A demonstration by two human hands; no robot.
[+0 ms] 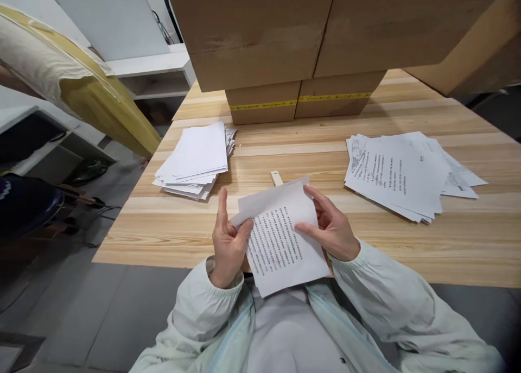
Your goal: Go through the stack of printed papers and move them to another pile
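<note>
Head view: printed sheet, top edge tilted away-left.

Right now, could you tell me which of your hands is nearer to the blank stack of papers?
Left. The left hand pinches the printed sheet just below the blank stack; the right hand grips the sheet's far side.

Garment: pale mint-green jacket, thin fabric, worn open at the front; lighter white top beneath; sleeves long and loose, gathered at elasticated cuffs; left hand and right hand bare, ungloved.
</note>
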